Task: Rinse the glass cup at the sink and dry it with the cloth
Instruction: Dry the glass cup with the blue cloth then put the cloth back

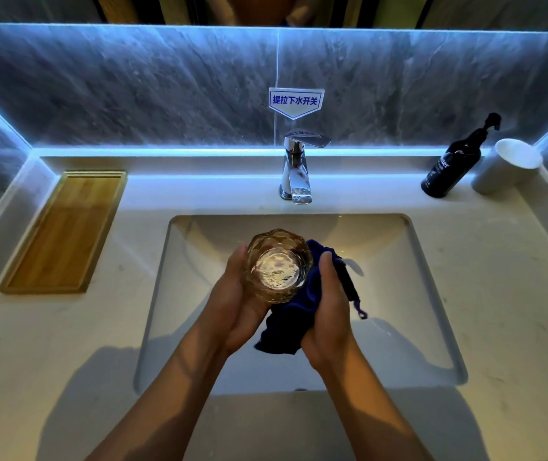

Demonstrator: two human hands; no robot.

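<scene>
A faceted clear glass cup (277, 265) is held upright over the sink basin (409, 294), its mouth facing me. My left hand (237, 304) wraps around the cup's left side and bottom. My right hand (331, 311) grips a dark blue cloth (287, 327) that is pressed against the cup's right side and hangs below it. A small white tag and a loop stick out of the cloth on the right. The chrome tap (296, 168) stands behind the basin; no water runs from it.
A wooden tray (63, 231) lies on the white counter at the left. A black pump bottle (452, 164) and a white cup (508, 164) stand at the back right. A blue-and-white sign (295, 102) hangs on the grey stone wall above the tap.
</scene>
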